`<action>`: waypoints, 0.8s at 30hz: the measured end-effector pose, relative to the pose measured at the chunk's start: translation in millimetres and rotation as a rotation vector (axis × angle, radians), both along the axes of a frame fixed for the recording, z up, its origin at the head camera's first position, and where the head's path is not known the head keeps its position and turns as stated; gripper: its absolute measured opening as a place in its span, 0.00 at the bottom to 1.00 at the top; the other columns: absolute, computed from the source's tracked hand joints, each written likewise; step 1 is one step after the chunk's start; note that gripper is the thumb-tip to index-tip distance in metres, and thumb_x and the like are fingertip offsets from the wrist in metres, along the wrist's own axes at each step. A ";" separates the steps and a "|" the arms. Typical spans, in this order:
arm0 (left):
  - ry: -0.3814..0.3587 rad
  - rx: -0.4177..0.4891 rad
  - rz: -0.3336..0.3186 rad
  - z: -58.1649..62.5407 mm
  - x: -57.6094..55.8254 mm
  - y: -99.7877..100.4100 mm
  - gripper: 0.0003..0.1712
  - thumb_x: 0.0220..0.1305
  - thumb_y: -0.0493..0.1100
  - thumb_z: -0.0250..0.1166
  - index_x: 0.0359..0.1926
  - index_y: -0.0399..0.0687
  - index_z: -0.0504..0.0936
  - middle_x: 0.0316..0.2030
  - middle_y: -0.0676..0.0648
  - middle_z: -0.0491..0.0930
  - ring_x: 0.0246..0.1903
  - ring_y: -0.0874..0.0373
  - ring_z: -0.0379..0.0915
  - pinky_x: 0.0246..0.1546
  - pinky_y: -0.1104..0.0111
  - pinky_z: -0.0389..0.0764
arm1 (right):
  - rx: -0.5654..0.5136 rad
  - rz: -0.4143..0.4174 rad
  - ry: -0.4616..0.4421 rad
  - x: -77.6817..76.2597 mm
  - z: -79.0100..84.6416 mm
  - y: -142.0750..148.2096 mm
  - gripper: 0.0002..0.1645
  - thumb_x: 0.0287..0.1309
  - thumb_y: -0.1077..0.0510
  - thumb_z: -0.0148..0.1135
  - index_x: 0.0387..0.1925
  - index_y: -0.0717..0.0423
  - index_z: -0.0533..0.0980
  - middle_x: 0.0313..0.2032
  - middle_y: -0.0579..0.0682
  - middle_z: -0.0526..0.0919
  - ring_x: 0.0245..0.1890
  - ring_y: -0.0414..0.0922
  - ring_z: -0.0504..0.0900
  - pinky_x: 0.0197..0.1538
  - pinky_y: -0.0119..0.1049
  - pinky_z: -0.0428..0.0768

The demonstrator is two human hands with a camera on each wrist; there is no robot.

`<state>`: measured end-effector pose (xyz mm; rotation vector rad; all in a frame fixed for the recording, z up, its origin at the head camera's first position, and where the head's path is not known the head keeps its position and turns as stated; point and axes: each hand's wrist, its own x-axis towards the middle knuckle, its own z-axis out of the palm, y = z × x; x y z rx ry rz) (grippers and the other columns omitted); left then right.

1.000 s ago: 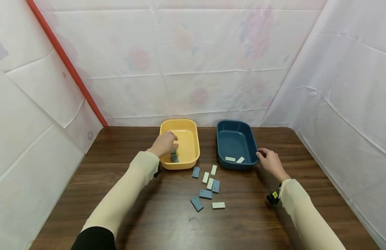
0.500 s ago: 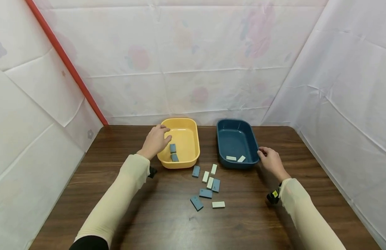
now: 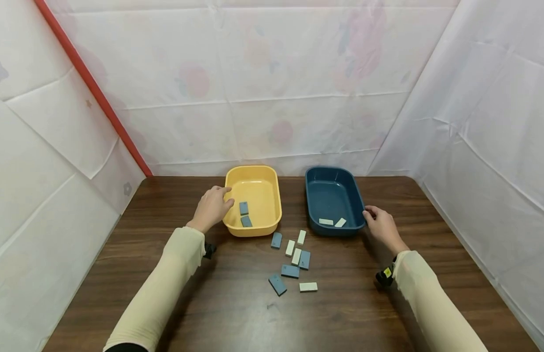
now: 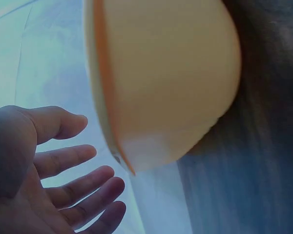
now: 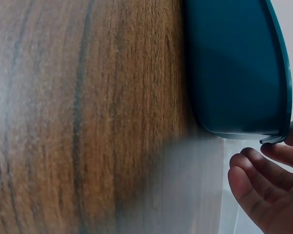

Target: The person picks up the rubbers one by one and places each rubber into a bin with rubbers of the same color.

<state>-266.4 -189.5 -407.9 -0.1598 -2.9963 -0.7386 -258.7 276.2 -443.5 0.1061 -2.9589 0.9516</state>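
Note:
My left hand (image 3: 211,208) hovers at the left rim of a yellow tray (image 3: 265,190), fingers spread and holding nothing. In the left wrist view, a small gap shows between those fingertips and the outside of the tray. Two blue-grey tiles (image 3: 244,208) lie inside it near the front left. My right hand (image 3: 382,227) pinches the right rim of a dark blue tray (image 3: 329,193) between thumb and index finger, as the right wrist view shows; its other fingers hang below the rim. Two narrow cream tiles (image 3: 326,222) rest at the front of this tray.
Several blue-grey tiles (image 3: 290,271) and cream tiles (image 3: 308,287) lie scattered on the brown wooden table (image 3: 236,303) before the trays. A white patterned cloth (image 3: 272,88) hangs behind the table and along both sides. A red strip (image 3: 91,85) runs down the left corner.
My left hand has drawn back out of the yellow tray toward the left, uncovering the two blue-grey tiles. The right hand stays at the blue tray's rim.

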 end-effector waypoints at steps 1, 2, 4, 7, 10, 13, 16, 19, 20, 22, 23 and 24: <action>-0.003 0.008 0.009 -1.9 0.7 -0.9 0.27 0.70 0.46 0.57 0.65 0.36 0.72 0.60 0.32 0.72 0.59 0.37 0.69 0.59 0.46 0.71 | 0.000 -0.001 -0.003 0.5 -0.3 0.0 0.28 0.76 0.53 0.41 0.64 0.71 0.67 0.52 0.69 0.78 0.47 0.59 0.78 0.49 0.54 0.76; -0.007 0.017 0.017 -3.9 1.0 -1.7 0.28 0.70 0.46 0.57 0.65 0.36 0.71 0.59 0.32 0.73 0.56 0.38 0.71 0.57 0.47 0.72 | -0.002 -0.006 -0.005 0.6 -0.9 0.1 0.28 0.75 0.53 0.41 0.64 0.70 0.67 0.52 0.68 0.78 0.47 0.59 0.78 0.49 0.53 0.76; -0.011 0.031 0.032 -8.1 1.1 -3.1 0.28 0.70 0.46 0.56 0.66 0.35 0.70 0.58 0.32 0.74 0.49 0.41 0.74 0.52 0.51 0.74 | -0.006 -0.009 -0.003 1.3 -1.3 0.9 0.28 0.75 0.53 0.41 0.64 0.70 0.67 0.52 0.68 0.79 0.46 0.59 0.78 0.49 0.53 0.76; -0.026 0.048 0.049 -13.3 0.7 -4.0 0.29 0.71 0.46 0.56 0.67 0.35 0.70 0.58 0.33 0.75 0.38 0.46 0.75 0.44 0.56 0.74 | -0.016 -0.019 0.003 2.0 -1.8 1.9 0.28 0.76 0.53 0.41 0.63 0.71 0.68 0.51 0.68 0.79 0.44 0.58 0.79 0.47 0.52 0.77; -0.030 0.061 0.056 -17.0 2.0 -4.1 0.28 0.71 0.46 0.55 0.66 0.35 0.70 0.58 0.33 0.75 0.37 0.47 0.76 0.42 0.56 0.76 | -0.023 -0.037 0.003 2.4 -2.5 2.2 0.28 0.76 0.53 0.41 0.64 0.70 0.68 0.50 0.68 0.80 0.41 0.56 0.81 0.45 0.50 0.78; -0.008 0.072 0.065 -20.5 4.3 -5.0 0.27 0.70 0.46 0.56 0.64 0.34 0.73 0.51 0.34 0.79 0.37 0.47 0.77 0.41 0.57 0.77 | -0.021 -0.051 -0.003 2.2 -3.2 0.9 0.28 0.76 0.53 0.41 0.64 0.69 0.68 0.49 0.68 0.81 0.40 0.54 0.82 0.43 0.47 0.78; 0.027 0.075 0.075 -24.9 5.1 -6.1 0.22 0.70 0.44 0.56 0.58 0.35 0.78 0.39 0.37 0.80 0.30 0.51 0.74 0.35 0.61 0.74 | -0.023 -0.053 -0.004 2.3 -3.8 0.2 0.28 0.75 0.52 0.41 0.64 0.69 0.68 0.48 0.68 0.81 0.39 0.54 0.82 0.41 0.45 0.78; 0.048 0.085 0.084 -28.6 5.2 -6.9 0.21 0.69 0.43 0.57 0.57 0.35 0.79 0.32 0.41 0.80 0.22 0.55 0.68 0.27 0.66 0.69 | -0.024 -0.049 0.004 2.4 -4.5 1.4 0.28 0.75 0.52 0.41 0.63 0.69 0.69 0.48 0.67 0.81 0.38 0.53 0.82 0.41 0.45 0.79; 0.052 0.089 0.089 -29.5 5.2 -6.9 0.21 0.69 0.43 0.57 0.58 0.36 0.78 0.33 0.41 0.80 0.21 0.56 0.67 0.26 0.67 0.68 | -0.024 -0.049 0.009 2.7 -4.4 1.9 0.28 0.75 0.52 0.41 0.63 0.69 0.69 0.47 0.67 0.82 0.37 0.53 0.82 0.41 0.45 0.78; 0.055 0.100 0.091 -30.7 5.4 -6.8 0.24 0.69 0.42 0.57 0.62 0.36 0.76 0.35 0.41 0.83 0.20 0.58 0.67 0.25 0.69 0.68 | -0.018 -0.054 0.023 2.8 -4.4 3.0 0.27 0.75 0.52 0.42 0.63 0.69 0.69 0.45 0.66 0.82 0.36 0.52 0.81 0.41 0.45 0.78; 0.054 0.106 0.090 -31.2 5.5 -6.9 0.24 0.69 0.42 0.57 0.62 0.36 0.75 0.37 0.41 0.83 0.20 0.57 0.67 0.25 0.69 0.68 | -0.017 -0.056 0.030 3.1 -4.2 3.1 0.27 0.75 0.52 0.42 0.62 0.68 0.70 0.44 0.65 0.82 0.35 0.52 0.81 0.40 0.45 0.77; 0.056 0.113 0.090 -31.7 5.5 -7.2 0.24 0.69 0.42 0.57 0.63 0.36 0.75 0.38 0.40 0.84 0.20 0.57 0.68 0.25 0.69 0.68 | -0.015 -0.057 0.038 3.2 -4.1 3.2 0.27 0.75 0.52 0.42 0.62 0.68 0.70 0.43 0.65 0.82 0.35 0.51 0.80 0.40 0.44 0.76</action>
